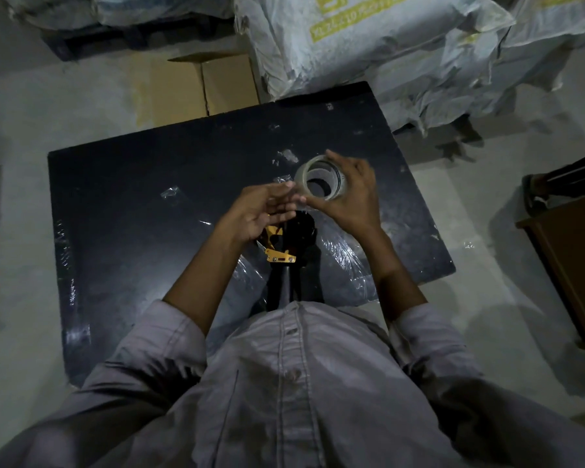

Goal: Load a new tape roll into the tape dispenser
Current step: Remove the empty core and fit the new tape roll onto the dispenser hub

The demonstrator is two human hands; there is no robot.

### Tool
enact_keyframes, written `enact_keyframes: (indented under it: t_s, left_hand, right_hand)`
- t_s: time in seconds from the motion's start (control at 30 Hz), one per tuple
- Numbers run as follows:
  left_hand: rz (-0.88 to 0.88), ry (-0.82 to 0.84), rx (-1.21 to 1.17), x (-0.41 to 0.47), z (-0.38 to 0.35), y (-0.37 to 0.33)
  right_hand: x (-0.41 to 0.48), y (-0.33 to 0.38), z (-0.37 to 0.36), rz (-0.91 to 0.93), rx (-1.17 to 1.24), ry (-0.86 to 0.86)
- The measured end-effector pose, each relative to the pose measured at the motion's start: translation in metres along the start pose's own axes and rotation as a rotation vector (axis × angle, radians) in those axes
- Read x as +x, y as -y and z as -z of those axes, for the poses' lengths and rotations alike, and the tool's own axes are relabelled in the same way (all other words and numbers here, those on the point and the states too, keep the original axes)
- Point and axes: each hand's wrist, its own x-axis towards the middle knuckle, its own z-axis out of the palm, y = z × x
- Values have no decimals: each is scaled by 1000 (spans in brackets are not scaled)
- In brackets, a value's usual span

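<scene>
A clear tape roll (331, 170) is held above the black table (132, 204), its hollow core facing up toward me. My right hand (352, 197) grips it around the outer rim. My left hand (264, 211) has its fingertips at the roll's left edge, pinching at the tape there. Below my hands lies the tape dispenser (281, 251), black with a yellow metal part, partly hidden by my left wrist. Its handle points toward my body.
Scraps of clear tape and plastic wrap (348, 261) are stuck on the table. A flattened cardboard box (196, 86) lies beyond the far edge. White woven sacks (368, 45) are piled at the back right. A brown wooden cabinet (574, 258) stands at right.
</scene>
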Motion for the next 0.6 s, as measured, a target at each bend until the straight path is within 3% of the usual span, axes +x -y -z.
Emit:
enact_keyframes:
  t_s: [0.13,0.3,0.5,0.6]
  left_hand:
    - [88,-10,-128,5,-2,-2]
    - [141,-100,-241,9,5,7]
    - [122,-115,-188,8,19,12]
    - [57,-139,-51,8,23,19]
  right_hand:
    - [1,1,0,73,-22,-3]
    - [-4,-6,-5,54,5,117]
    - [-8,-14,-19,-35,14,260]
    - [-10,-16,-25,-30,-8,260]
